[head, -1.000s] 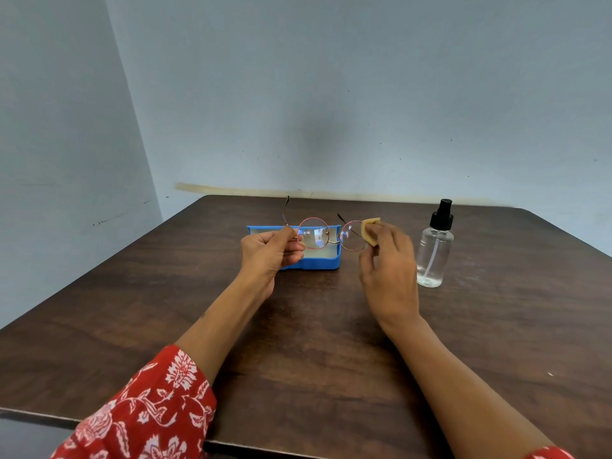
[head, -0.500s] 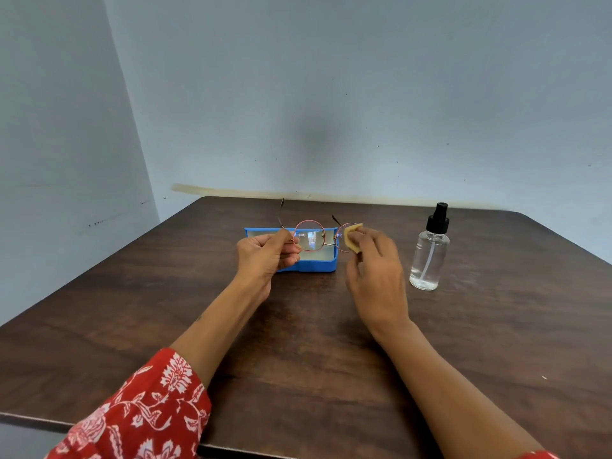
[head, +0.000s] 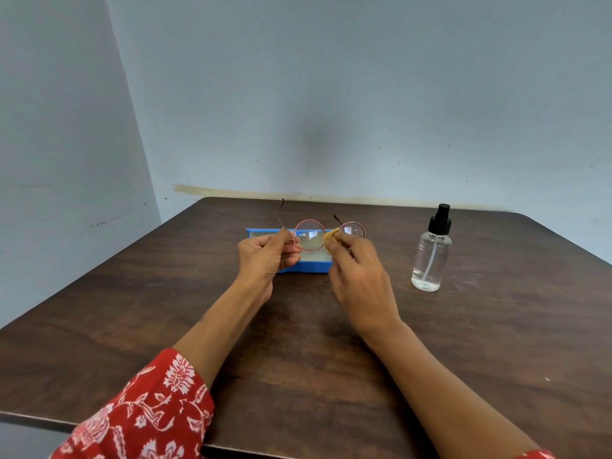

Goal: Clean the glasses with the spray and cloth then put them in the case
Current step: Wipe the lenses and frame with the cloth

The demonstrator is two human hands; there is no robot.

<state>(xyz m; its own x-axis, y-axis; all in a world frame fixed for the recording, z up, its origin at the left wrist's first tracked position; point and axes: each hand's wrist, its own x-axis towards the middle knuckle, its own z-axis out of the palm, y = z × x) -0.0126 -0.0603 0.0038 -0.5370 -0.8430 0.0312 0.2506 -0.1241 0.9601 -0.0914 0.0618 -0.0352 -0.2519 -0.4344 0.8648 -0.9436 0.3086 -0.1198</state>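
Over the dark worktop (head: 463, 342), the wiping stage looks to be under way, with the packing still to come. From where I stand, nothing is in the case (head: 308, 266) yet: the blue tray lies open toward the far middle of the worktop, its pale inside showing, directly behind and below the raised glasses.

To the right, well apart from both hands, the spray (head: 431, 256) stands upright with its black pump on top and clear liquid in the bottom. Nobody is touching it, so I would judge the spraying done, or at least paused, though I cannot make out any droplets on the lenses.

Left hand (head: 266, 256) is curled closed at the outer corner of the frame, pinching the glasses (head: 309, 239) by the hinge end and holding them up off the worktop, lenses facing the person, both temples pointing away toward the wall.

Right hand (head: 356, 276) has its fingertips gathered round the cloth (head: 331, 239), a small yellowish pad, and presses it against the frame near the bridge, between the two round lenses. Whether it sits on one lens or on the bridge itself I cannot tell.

What remains, as I read it: finish rubbing the lenses, set the cloth down, fold the temples, and lay the glasses in the case.
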